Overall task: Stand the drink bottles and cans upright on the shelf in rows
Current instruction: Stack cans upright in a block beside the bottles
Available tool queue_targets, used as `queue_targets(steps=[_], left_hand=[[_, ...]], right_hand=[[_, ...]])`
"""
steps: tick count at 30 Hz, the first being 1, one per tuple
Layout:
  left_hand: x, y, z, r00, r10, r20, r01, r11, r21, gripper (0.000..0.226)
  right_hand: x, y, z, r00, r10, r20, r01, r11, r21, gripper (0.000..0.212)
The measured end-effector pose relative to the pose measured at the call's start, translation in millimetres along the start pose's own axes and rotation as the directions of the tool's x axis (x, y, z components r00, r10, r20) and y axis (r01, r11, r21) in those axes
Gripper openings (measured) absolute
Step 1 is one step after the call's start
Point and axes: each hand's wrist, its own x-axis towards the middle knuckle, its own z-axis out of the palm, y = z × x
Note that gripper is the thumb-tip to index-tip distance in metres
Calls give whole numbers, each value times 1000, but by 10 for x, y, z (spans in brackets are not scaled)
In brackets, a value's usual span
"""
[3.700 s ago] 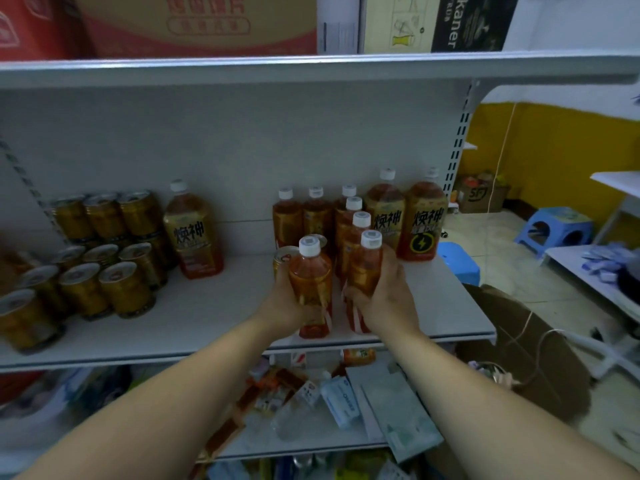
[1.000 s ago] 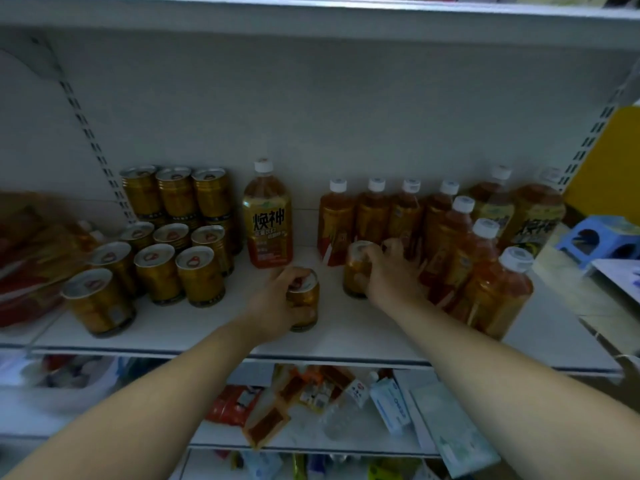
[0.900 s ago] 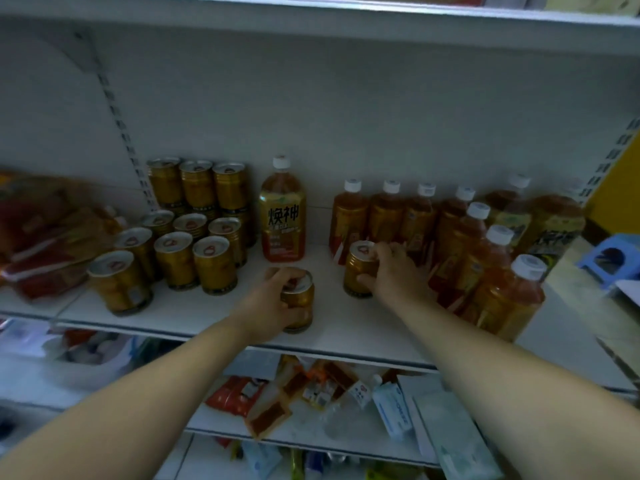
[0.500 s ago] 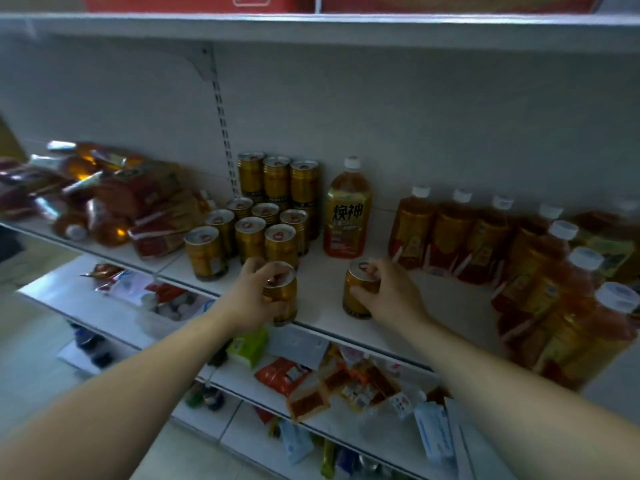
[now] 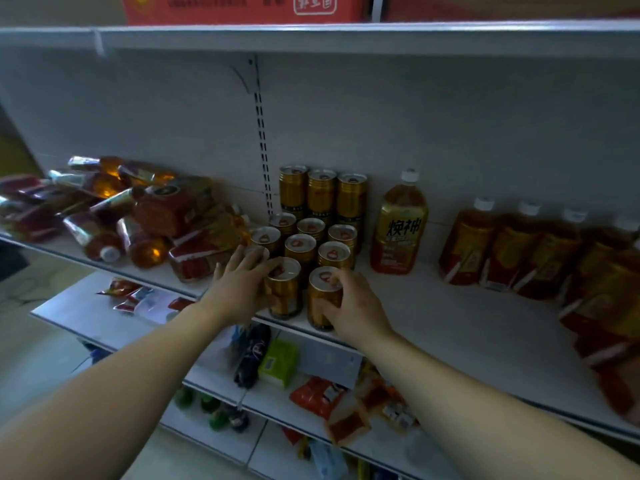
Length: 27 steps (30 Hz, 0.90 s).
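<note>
My left hand [image 5: 242, 285] grips a gold can [image 5: 285, 292] standing at the front of the white shelf [image 5: 450, 317]. My right hand [image 5: 353, 306] grips a second gold can [image 5: 322, 296] just to its right. Both cans stand upright at the front of a block of several upright gold cans [image 5: 322, 216]. A large tea bottle [image 5: 400, 230] stands right of the cans. A row of smaller amber bottles [image 5: 512, 247] stands upright further right. On the left lies a heap of toppled bottles [image 5: 138, 216].
Red cartons [image 5: 242, 6] sit on the top shelf. A slotted upright [image 5: 261, 140] runs down the back panel. The lower shelf [image 5: 83, 313] holds snack packets, a green pack [image 5: 278, 363] and a dark bottle [image 5: 251, 355]. Bare shelf surface lies between the cans and the right-hand bottles.
Both hands have slid their cans leftward along the shelf front to the block of gold cans. My view has swung left, bringing the heap of toppled bottles into sight.
</note>
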Motion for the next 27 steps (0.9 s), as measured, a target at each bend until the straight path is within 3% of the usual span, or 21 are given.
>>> queue_targets(steps=[5, 10, 14, 20, 24, 27], left_hand=[[140, -151, -8, 997, 55, -55, -55, 998, -5, 78], [274, -150, -148, 992, 121, 41, -120, 993, -5, 84], [395, 38, -285, 966, 229, 117, -228, 973, -23, 89], [556, 616, -196, 935, 331, 127, -322, 943, -84, 75], [620, 700, -47, 947, 284, 150, -289, 957, 15, 79], [633, 701, -9, 955, 263, 140, -271, 962, 44, 77]], right_hand=[[162, -110, 150, 999, 43, -27, -44, 999, -29, 49], [266, -165, 16, 997, 74, -24, -76, 990, -115, 51], [393, -93, -364, 970, 103, -218, -134, 982, -133, 47], [780, 160, -922, 880, 169, -444, -247, 961, -124, 88], [1131, 295, -1076, 864, 320, -388, -353, 935, -14, 116], [1304, 393, -1034, 856, 375, -355, -368, 925, 91, 116]])
